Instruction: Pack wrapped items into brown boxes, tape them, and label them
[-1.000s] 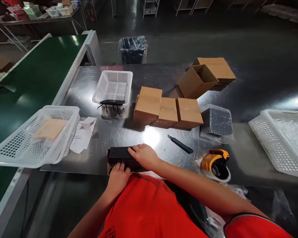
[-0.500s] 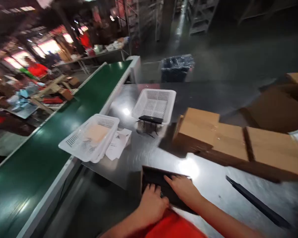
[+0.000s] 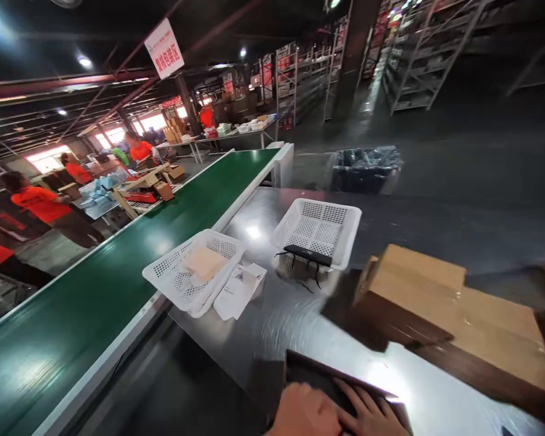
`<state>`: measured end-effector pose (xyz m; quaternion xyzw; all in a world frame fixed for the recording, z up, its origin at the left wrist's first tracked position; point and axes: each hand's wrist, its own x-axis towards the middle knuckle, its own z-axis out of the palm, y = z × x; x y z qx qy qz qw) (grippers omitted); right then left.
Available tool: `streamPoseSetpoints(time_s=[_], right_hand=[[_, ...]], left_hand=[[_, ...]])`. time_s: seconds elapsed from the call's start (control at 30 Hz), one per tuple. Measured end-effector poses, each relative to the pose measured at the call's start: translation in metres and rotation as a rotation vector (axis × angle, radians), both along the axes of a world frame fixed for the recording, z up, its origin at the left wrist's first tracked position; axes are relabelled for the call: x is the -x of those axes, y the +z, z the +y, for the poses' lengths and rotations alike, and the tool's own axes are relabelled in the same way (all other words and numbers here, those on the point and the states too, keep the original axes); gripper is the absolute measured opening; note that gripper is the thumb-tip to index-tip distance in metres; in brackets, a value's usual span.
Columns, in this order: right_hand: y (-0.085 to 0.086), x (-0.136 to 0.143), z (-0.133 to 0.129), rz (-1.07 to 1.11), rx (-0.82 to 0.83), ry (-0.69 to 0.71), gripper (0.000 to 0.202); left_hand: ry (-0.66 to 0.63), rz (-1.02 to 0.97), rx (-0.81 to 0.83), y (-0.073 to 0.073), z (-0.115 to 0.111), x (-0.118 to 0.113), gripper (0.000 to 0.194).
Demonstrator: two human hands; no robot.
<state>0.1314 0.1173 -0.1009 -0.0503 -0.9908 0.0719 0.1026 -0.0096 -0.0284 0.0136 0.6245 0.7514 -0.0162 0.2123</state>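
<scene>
Left hand (image 3: pixel 305 413) lay curled at the brown box (image 3: pixel 320 369), its grip indiscernible, while right hand (image 3: pixel 373 413) lay outspread, unclenched, over it.

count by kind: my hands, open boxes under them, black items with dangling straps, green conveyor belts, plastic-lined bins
Your hands: 2
Open box: 1
Black item with straps: 1
Green conveyor belt: 1
Plastic-lined bin: 1
Total: 6

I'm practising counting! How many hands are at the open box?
2: the left hand at the open box, and the right hand just beside it. Some fingers are hidden.
</scene>
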Motion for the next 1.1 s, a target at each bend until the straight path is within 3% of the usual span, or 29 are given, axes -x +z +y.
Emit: streamPoseSetpoints(time_s=[0.1, 0.23, 0.33, 0.4, 0.57, 0.7, 0.77, 0.83, 0.97, 1.1], right_hand=[[0.036, 0.002, -0.025, -0.078, -0.074, -0.123, 0.051], [0.09, 0.01, -0.041, -0.244, -0.052, -0.156, 0.029], [0.106, 0.012, -0.034, -0.411, -0.013, -0.244, 0.021], [0.106, 0.013, -0.028, -0.489, 0.017, -0.232, 0.019], [0.098, 0.014, -0.014, -0.521, 0.064, -0.124, 0.02], [0.096, -0.006, -0.004, -0.245, 0.202, 0.017, 0.018], [0.09, -0.022, -0.003, -0.019, 0.31, -0.065, 0.026], [0.08, -0.034, -0.007, 0.152, 0.401, -0.254, 0.031], [0.055, -0.038, -0.019, 0.382, 0.688, -0.55, 0.041], [0.045, -0.033, -0.025, 0.381, 0.97, -0.599, 0.043]], left_hand=[[0.049, 0.043, 0.085, 0.011, 0.014, 0.008, 0.023], [0.038, 0.085, 0.176, -0.002, 0.024, 0.01, 0.038], [-0.031, 0.101, 0.181, -0.006, 0.022, 0.013, 0.039], [-0.105, 0.101, 0.169, -0.004, 0.021, 0.016, 0.042], [-0.447, 0.063, -0.003, -0.006, 0.023, 0.02, 0.05], [-0.535, -0.018, 0.018, -0.02, 0.019, 0.034, 0.057], [-0.555, -0.045, 0.021, -0.022, 0.014, 0.043, 0.063], [-0.549, -0.062, 0.045, -0.019, 0.012, 0.048, 0.07], [-0.458, -0.043, 0.105, -0.007, 0.027, 0.034, 0.06], [-0.521, 0.037, 0.137, 0.0, 0.047, 0.012, 0.08]])
